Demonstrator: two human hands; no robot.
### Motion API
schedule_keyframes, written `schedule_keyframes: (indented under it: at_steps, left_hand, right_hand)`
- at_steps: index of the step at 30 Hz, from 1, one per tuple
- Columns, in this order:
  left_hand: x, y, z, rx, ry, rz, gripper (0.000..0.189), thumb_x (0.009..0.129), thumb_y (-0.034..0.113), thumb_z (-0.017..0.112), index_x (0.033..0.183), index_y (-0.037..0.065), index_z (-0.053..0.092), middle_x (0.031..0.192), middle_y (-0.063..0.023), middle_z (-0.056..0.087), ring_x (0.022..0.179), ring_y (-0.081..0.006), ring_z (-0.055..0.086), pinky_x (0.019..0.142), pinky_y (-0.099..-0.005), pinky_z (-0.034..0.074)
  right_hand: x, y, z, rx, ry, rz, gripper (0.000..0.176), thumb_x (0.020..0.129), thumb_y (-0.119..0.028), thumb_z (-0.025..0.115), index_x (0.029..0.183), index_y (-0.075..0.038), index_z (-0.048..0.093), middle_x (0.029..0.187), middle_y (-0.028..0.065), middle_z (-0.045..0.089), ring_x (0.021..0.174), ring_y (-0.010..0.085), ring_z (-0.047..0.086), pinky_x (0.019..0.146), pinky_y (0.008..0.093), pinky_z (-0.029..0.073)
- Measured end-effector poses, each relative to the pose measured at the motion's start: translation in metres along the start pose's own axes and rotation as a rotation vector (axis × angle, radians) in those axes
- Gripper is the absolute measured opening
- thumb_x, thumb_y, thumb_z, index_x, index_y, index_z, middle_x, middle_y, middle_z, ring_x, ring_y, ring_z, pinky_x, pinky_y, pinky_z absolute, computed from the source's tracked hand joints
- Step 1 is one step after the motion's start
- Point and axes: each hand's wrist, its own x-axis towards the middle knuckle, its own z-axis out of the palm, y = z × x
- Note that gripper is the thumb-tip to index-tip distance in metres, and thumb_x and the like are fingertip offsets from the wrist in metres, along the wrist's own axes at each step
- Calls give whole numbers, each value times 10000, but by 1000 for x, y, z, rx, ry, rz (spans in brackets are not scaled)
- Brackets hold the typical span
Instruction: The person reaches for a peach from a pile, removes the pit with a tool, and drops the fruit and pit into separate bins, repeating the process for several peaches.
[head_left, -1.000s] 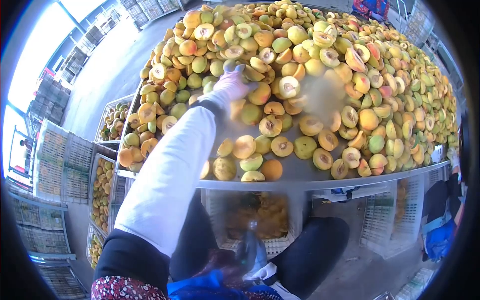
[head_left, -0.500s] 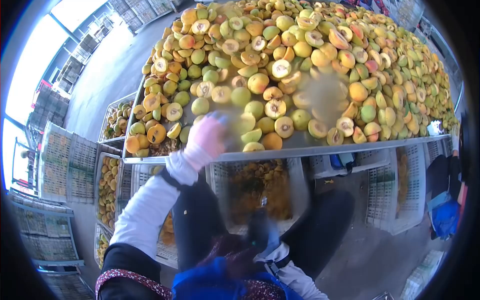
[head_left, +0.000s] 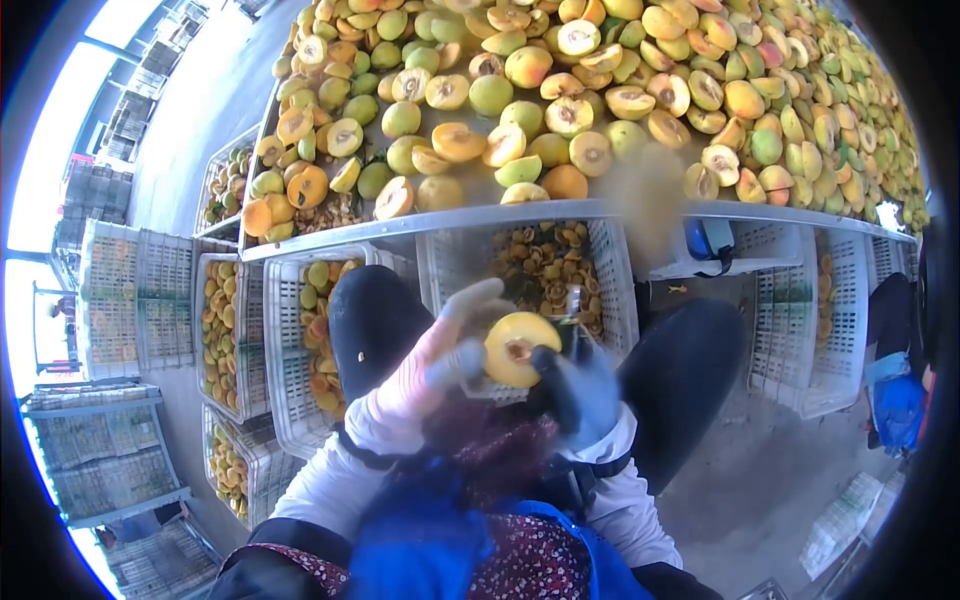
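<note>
In front of my lap is a halved peach (head_left: 510, 365), its cut face and brown centre turned up. My left hand (head_left: 415, 375), in a pale glove, is at its left edge with thumb and fingers around that side; the index finger stands off. On the other side, my right hand (head_left: 590, 390) wears a glove with dark fingertips, and its thumb touches the cut face. A small metal tool (head_left: 575, 300) sticks up from the right hand; its lower part is hidden. Both hands are slightly blurred.
A metal-edged table (head_left: 400, 232) heaped with peach halves (head_left: 570, 115) stands ahead. Below it, between my knees, is a white crate (head_left: 447, 265) of brown scraps. Peach-filled crates (head_left: 285, 350) stand left. Another person (head_left: 890, 390) is at the far right.
My left hand has come back from the heap on the table to my lap, where a peach half is now between my hands. My right hand has risen. The view has tilted down.
</note>
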Motion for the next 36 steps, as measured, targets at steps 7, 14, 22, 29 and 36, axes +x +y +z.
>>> schedule_keyframes:
  at_steps: [7, 14, 22, 29, 36]
  left_hand:
    - [1, -19, 1, -280, 320, -232, 374, 926, 372, 579, 1110, 47, 604, 943, -33, 634, 845, -103, 595, 806, -249, 476]
    - [3, -36, 22, -110, 361, 142, 382, 934, 282, 591, 1199, 10, 551, 1086, -77, 618, 989, -119, 565, 875, -246, 449]
    - [2, -13, -25, 277, -90, -263, 314, 948, 284, 562, 1073, -2, 597, 926, -16, 627, 813, -70, 566, 753, -216, 457]
    - [-1, -39, -5, -123, 371, -58, 282, 962, 258, 528, 1100, 21, 595, 953, -24, 634, 885, -90, 595, 814, -234, 473]
    - [-2, -36, 0, 96, 388, 56, 260, 967, 250, 512, 1059, 21, 593, 911, -28, 616, 835, -78, 567, 756, -218, 453]
  right_hand:
    - [8, 35, 2, -127, 296, -178, 194, 860, 20, 608, 1050, 10, 574, 924, 53, 617, 833, 104, 593, 753, 207, 497]
    - [0, 53, 20, -76, 165, -173, 279, 845, 3, 626, 1103, -21, 523, 881, 49, 602, 743, 95, 569, 651, 207, 467]
    - [1, 34, 8, -325, 96, -194, 217, 824, -32, 667, 1007, -29, 551, 863, 24, 591, 743, 48, 524, 610, 203, 437]
    - [-19, 48, 11, -1382, 124, -842, 326, 869, -223, 650, 1109, -37, 532, 759, 153, 594, 530, 303, 581, 471, 386, 464]
    - [-17, 57, 9, -1215, 108, -547, 315, 910, -266, 575, 1096, -15, 531, 796, 222, 608, 654, 372, 610, 553, 449, 461]
